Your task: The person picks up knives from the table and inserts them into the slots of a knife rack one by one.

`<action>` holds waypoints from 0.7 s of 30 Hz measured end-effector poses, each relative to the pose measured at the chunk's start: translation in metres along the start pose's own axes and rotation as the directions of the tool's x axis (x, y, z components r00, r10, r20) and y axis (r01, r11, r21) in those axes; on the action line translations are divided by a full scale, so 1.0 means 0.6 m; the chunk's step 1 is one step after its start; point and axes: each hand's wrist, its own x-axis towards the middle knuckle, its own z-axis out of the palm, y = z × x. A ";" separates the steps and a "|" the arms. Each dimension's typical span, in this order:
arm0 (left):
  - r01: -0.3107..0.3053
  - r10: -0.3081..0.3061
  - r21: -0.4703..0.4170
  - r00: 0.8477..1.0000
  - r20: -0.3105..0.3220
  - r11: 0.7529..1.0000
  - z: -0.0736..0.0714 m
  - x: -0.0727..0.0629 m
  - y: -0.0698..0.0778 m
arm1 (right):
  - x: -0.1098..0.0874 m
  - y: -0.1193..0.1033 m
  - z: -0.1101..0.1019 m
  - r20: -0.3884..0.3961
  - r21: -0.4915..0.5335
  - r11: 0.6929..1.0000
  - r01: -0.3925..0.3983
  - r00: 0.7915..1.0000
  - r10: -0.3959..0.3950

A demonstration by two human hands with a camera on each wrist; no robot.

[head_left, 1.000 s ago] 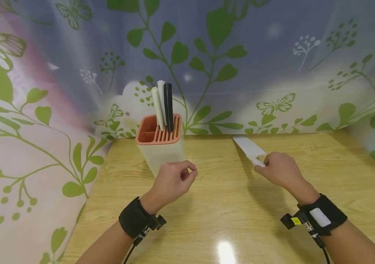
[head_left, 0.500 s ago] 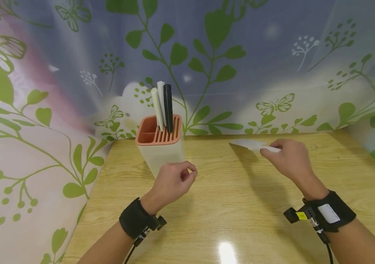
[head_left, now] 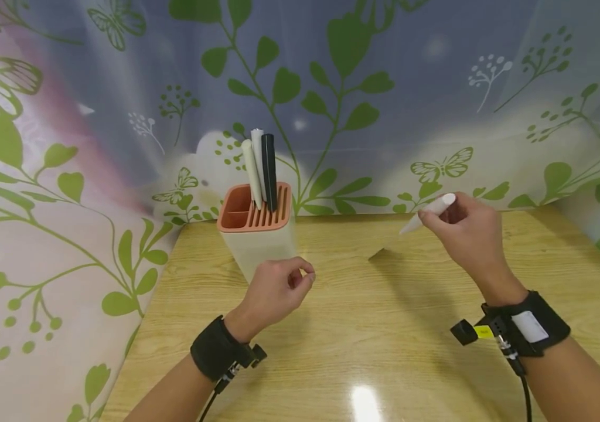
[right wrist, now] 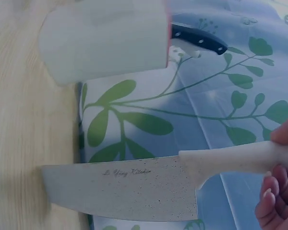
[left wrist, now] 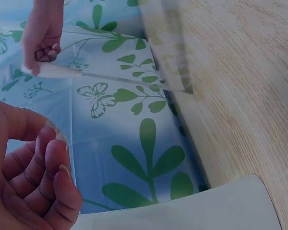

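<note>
My right hand (head_left: pixel 471 237) pinches the white handle of a broad-bladed kitchen knife (right wrist: pixel 120 189) and holds it tilted, blade down toward the table. In the head view only the handle (head_left: pixel 429 212) shows well; the blade is nearly edge-on. Lettering and dark specks mark the blade in the right wrist view. My left hand (head_left: pixel 277 290) holds nothing, fingers loosely curled, just in front of a cream knife block (head_left: pixel 263 249) with an orange slotted top. Three handles stand in its slots: a black one (head_left: pixel 269 170), a white one (head_left: pixel 258 149) and a cream one (head_left: pixel 250 167).
A wooden table (head_left: pixel 353 328) lies under both hands. Leaf-patterned cloth (head_left: pixel 300 105) hangs behind it and along the left side. Both wrists wear black straps with cameras, and cables run down from them.
My right hand has risen and moved slightly right with the knife, turning it from blade flat to view to nearly edge-on, handle end up. My left hand and the block have stayed put.
</note>
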 end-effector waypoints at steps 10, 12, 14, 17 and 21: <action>-0.002 0.002 -0.005 1.000 -0.006 1.000 -0.002 0.000 -0.005 | 0.008 -0.023 -0.002 0.002 0.096 0.995 0.006 1.000 -0.006; -0.002 0.002 -0.008 1.000 -0.008 1.000 -0.002 -0.001 -0.006 | 0.009 -0.027 -0.002 0.010 0.106 0.994 0.024 1.000 -0.025; -0.002 0.002 -0.008 1.000 -0.009 1.000 -0.002 0.000 -0.006 | 0.009 -0.030 -0.001 0.020 0.118 0.992 0.041 0.999 -0.044; -0.008 0.008 -0.015 1.000 -0.009 1.000 -0.002 0.000 -0.007 | 0.008 -0.033 0.001 0.036 0.126 0.989 0.072 0.996 -0.077; -0.012 0.012 -0.021 1.000 -0.009 1.000 -0.001 -0.002 -0.007 | 0.009 -0.036 0.003 0.054 0.147 0.984 0.104 0.992 -0.113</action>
